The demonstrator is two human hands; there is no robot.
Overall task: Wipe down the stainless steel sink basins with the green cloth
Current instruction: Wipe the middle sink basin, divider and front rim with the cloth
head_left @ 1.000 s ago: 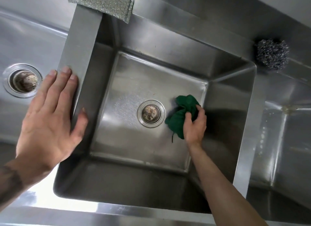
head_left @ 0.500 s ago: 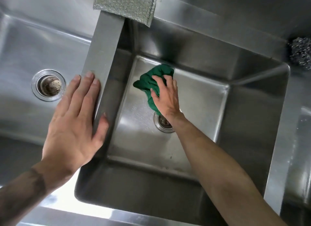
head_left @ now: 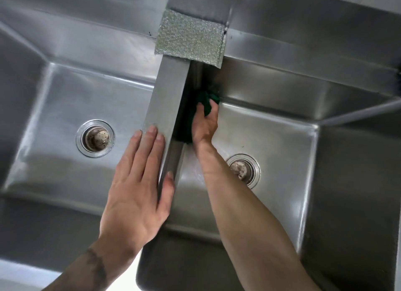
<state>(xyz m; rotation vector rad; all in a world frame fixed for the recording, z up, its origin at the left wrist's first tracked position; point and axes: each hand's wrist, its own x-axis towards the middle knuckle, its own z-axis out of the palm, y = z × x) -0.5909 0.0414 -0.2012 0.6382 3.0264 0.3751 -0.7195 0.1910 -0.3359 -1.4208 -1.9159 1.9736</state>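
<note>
My right hand [head_left: 205, 126] is down in the right-hand steel basin [head_left: 282, 143] and holds the bunched green cloth [head_left: 207, 100] against the basin's left wall, near the far left corner. Much of the cloth is in shadow behind the divider. My left hand [head_left: 138, 186] lies flat, fingers straight, on the steel divider [head_left: 169, 100] between the two basins, its thumb hanging over the divider's right edge. The left basin [head_left: 65, 108] has nothing in it.
A silver scouring pad [head_left: 189, 38] lies on the rim at the far end of the divider. Each basin has a round drain strainer: one in the left basin [head_left: 95, 138], one in the right basin [head_left: 244, 170] beside my right forearm.
My right hand has swept the cloth from the right of the drain, across the basin floor, to the left wall at the far corner. The view has shifted left. My left hand stays on the divider.
</note>
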